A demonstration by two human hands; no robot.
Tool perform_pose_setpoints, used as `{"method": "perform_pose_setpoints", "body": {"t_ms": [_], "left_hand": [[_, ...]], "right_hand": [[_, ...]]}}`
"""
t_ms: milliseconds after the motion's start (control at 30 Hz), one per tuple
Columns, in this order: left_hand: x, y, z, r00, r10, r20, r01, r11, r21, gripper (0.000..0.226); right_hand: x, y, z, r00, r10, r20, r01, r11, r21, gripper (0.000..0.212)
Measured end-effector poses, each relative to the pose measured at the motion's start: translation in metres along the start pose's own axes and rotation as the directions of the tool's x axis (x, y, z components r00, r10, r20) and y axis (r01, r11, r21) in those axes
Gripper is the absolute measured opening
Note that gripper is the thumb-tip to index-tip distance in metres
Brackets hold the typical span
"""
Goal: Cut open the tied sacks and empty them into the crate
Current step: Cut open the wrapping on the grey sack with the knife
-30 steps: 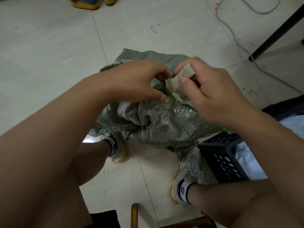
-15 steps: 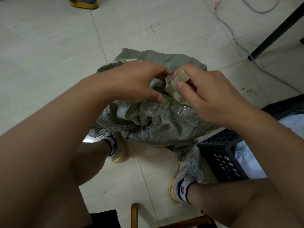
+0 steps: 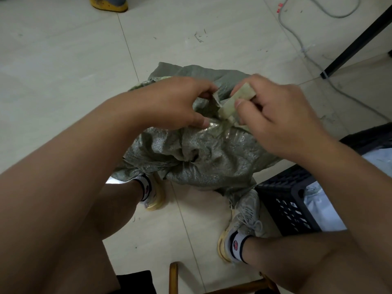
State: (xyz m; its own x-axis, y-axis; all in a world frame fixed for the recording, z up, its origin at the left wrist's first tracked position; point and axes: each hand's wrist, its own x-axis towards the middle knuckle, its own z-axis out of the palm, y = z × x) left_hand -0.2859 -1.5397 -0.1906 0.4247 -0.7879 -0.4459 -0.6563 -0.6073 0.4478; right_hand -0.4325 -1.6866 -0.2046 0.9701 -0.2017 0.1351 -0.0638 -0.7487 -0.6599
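A grey-green woven sack [image 3: 203,158] lies crumpled on the floor between my feet. At its gathered neck sits a pale strip of tape [image 3: 231,105]. My left hand [image 3: 180,102] pinches one loose end of the strip at the neck. My right hand [image 3: 273,115] pinches the other, wider end of the strip between thumb and fingers. Low on the right stands a black plastic crate [image 3: 290,200] with pale plastic bags inside. No cutting tool is in view.
Pale tiled floor lies all around. A grey cable [image 3: 305,49] and a black slanted leg [image 3: 356,41] are at the far right. Someone's yellow shoe [image 3: 108,4] shows at the top edge. A wooden chair frame [image 3: 174,276] is under me.
Both hands have kept working the strip at the sack's neck. My right hand has shifted slightly right and down, and the strip now stretches between the two hands.
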Motion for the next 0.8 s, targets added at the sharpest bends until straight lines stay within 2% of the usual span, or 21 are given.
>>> {"method": "perform_pose_setpoints", "body": {"t_ms": [67, 400, 533, 700, 800], "left_hand": [[-0.001, 0.0, -0.002, 1.0, -0.001, -0.006, 0.001, 1.0, -0.018, 0.076], [-0.003, 0.001, -0.005, 1.0, -0.001, 0.008, 0.001, 0.999, -0.052, 0.083], [-0.003, 0.001, -0.003, 1.0, -0.001, 0.016, 0.001, 0.999, -0.036, 0.083], [-0.003, 0.001, -0.002, 1.0, -0.004, 0.013, 0.004, 1.0, -0.031, 0.085], [-0.003, 0.001, -0.003, 1.0, -0.007, 0.008, 0.008, 0.999, -0.041, 0.087]], "right_hand": [[-0.001, -0.002, -0.005, 0.995, -0.01, -0.1, 0.016, 0.998, 0.057, 0.016], [-0.004, -0.01, -0.003, 0.949, -0.078, -0.306, 0.112, 0.989, 0.095, 0.014], [-0.002, -0.008, -0.007, 0.932, -0.03, -0.361, 0.098, 0.98, 0.171, 0.016], [-0.003, -0.005, -0.009, 0.962, -0.03, -0.27, 0.074, 0.985, 0.157, 0.015], [-0.002, 0.001, -0.003, 1.0, -0.023, -0.005, 0.023, 1.0, -0.01, 0.015]]}}
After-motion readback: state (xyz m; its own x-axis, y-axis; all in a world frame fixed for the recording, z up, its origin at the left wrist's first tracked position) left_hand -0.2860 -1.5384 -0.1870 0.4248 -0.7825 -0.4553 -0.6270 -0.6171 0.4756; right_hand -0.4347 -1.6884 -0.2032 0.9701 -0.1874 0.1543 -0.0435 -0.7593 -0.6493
